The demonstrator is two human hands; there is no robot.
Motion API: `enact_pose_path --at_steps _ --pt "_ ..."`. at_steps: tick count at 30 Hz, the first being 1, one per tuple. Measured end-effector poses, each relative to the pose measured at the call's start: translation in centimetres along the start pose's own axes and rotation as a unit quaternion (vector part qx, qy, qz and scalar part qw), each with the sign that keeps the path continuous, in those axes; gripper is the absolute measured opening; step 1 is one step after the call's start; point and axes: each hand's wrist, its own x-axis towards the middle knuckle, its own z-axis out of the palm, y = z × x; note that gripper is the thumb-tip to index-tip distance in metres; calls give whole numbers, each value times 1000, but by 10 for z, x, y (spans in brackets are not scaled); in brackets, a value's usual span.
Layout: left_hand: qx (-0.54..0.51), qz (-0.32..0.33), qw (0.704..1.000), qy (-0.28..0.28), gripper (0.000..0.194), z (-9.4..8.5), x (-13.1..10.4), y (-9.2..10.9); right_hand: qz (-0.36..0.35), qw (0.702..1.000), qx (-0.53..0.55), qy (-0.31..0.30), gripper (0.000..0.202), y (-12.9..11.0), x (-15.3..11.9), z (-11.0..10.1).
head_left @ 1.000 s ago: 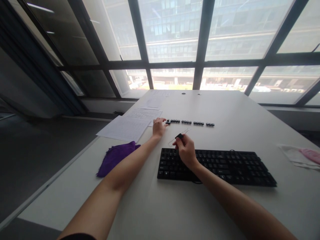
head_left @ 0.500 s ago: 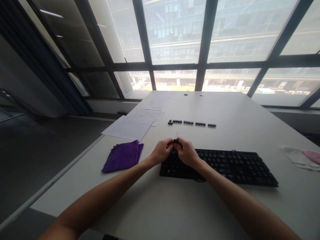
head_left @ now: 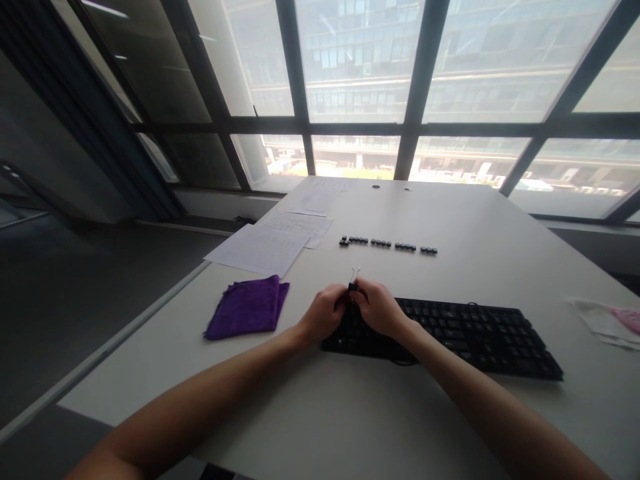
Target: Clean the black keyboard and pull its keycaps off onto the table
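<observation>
My left hand (head_left: 325,312) and my right hand (head_left: 379,307) meet over the left end of a black keyboard (head_left: 465,335). Their curled fingers pinch a small wire keycap puller (head_left: 353,285) between them, its black body low and two thin silver prongs pointing up and away. The fingertips partly cover the black body, so I cannot make out whether a keycap is in it. Farther back on the white table, loose black keycaps (head_left: 382,244) lie in a row of short groups.
Left of my hands lies a folded purple cloth (head_left: 245,307). Behind it, sheets of paper (head_left: 263,248) overlap along the left edge of the table (head_left: 320,413). A white and pink cloth (head_left: 600,321) rests at the far right. Large windows stand beyond the table.
My hands stay together on the puller, with only a slight shift of the fingers. The view has tilted and moved a little.
</observation>
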Motion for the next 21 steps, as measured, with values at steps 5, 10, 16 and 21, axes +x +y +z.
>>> enact_pose_path --at_steps 5,10,16,21 --pt "12 37 999 -29 23 -4 -1 1 -84 995 -54 -6 15 3 -10 2" --pt "16 53 997 -60 19 -7 -2 6 -128 988 -83 -25 23 6 -17 4" --pt "21 35 998 -49 10 -5 -1 10 -27 997 69 32 17 7 -11 3" --pt "1 -2 999 -48 6 -4 2 8 17 993 111 41 16 8 -7 0"
